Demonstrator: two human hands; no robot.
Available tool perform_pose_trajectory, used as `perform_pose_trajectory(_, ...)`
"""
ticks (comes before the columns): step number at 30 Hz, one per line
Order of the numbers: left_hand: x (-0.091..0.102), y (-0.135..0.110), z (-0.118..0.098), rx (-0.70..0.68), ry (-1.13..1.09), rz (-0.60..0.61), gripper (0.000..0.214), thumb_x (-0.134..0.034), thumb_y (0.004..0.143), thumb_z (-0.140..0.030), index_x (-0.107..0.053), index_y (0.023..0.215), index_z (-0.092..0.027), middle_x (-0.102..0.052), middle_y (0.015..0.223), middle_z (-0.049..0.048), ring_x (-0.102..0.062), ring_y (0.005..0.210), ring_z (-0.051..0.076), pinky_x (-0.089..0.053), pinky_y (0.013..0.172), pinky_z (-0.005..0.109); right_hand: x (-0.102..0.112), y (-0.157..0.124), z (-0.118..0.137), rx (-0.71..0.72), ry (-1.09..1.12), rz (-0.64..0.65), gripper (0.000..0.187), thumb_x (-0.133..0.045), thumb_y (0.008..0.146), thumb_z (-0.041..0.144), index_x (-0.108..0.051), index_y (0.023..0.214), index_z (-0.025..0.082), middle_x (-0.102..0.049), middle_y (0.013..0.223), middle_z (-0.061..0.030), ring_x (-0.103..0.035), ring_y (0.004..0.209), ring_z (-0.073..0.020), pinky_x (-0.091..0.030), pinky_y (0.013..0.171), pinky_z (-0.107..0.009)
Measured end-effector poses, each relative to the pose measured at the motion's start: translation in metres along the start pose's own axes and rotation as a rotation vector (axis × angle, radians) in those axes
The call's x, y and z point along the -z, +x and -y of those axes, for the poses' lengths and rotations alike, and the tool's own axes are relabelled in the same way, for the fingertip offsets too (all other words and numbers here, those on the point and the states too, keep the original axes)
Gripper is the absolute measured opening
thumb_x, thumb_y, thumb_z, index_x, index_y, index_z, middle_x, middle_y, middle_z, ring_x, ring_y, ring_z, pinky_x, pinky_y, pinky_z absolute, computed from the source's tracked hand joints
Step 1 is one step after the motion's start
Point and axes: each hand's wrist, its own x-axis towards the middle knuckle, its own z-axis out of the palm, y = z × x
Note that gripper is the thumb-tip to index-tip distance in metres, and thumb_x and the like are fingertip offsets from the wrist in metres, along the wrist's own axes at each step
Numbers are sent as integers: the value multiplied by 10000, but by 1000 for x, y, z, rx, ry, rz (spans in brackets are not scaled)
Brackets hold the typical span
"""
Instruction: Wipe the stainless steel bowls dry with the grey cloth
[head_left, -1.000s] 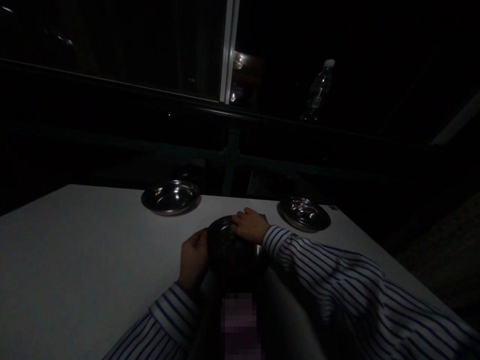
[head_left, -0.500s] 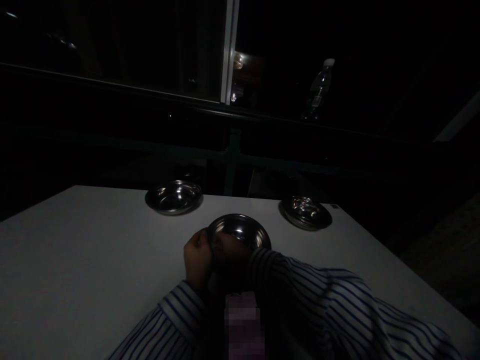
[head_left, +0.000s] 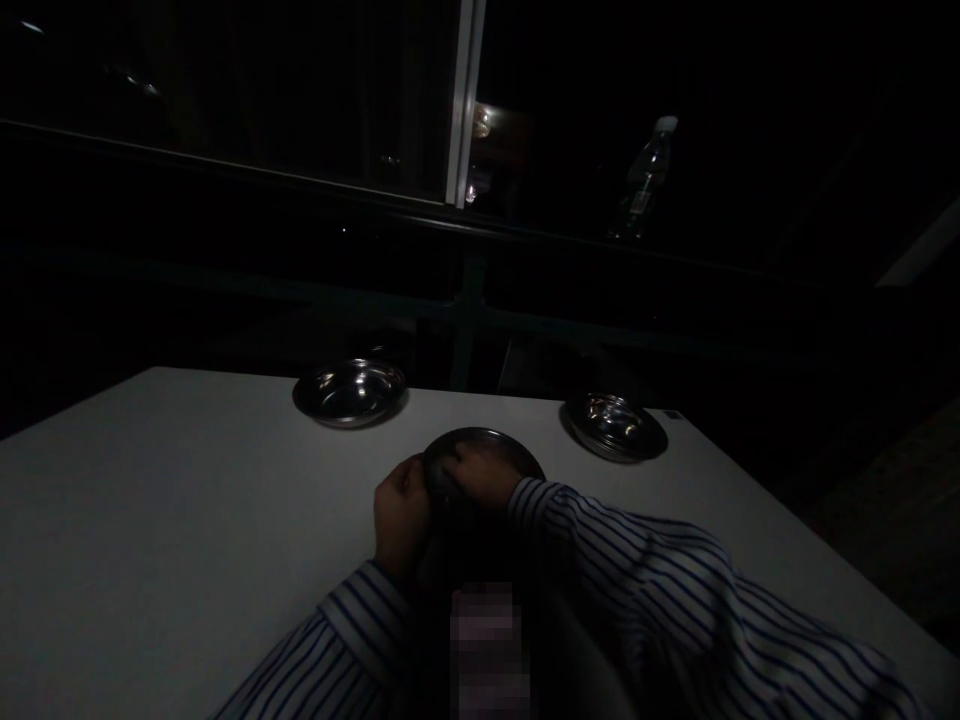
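Observation:
A shiny metal bowl is near the front middle of the white table, in dim light. My left hand is closed on its left rim. Inside the bowl's opening lies my right hand, its fingers bent towards the left side of the inner wall. Whatever the right fingers may hold is too dark to make out. The lower part of the bowl is lost in shadow.
A second metal bowl stands at the table's far edge on the left, and stacked-looking metal bowls at the far right. Beyond the white table are a window frame and a plastic bottle.
My right hand has risen slightly within the bowl, and its fingers show more clearly. The left hand keeps its grip on the rim.

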Motion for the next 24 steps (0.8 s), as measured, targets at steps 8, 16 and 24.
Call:
perform_pose_trajectory(8, 0, -2, -3, -7, 8, -5, 308, -469, 762, -344, -688, 809, -133, -711, 772, 98, -643, 725, 228, -477, 649, 314, -1, -30, -18, 98, 110, 195, 246, -602, 774, 182, -641, 1016, 169, -664, 993, -90, -640, 880, -219, -502, 778, -334)
perform_pose_trajectory(16, 0, -1, -1, 4, -22, -20, 332, -485, 745, -333, -688, 892, -117, -715, 887, 109, -645, 804, 234, -486, 708, 319, -4, 13, -8, -200, 204, -160, 331, -387, 835, 67, -488, 1150, 63, -508, 1188, -220, -547, 1062, -275, -445, 845, -417)
perform_pose_trajectory(24, 1, 1, 0, 23, 12, -177, 328, -446, 763, -299, -676, 903, -112, -703, 920, 126, -636, 855, 233, -474, 750, 319, 0, 6, 26, -24, 431, -52, 215, -446, 858, 164, -549, 1041, 121, -647, 1020, -69, -616, 888, -113, -470, 720, -180)
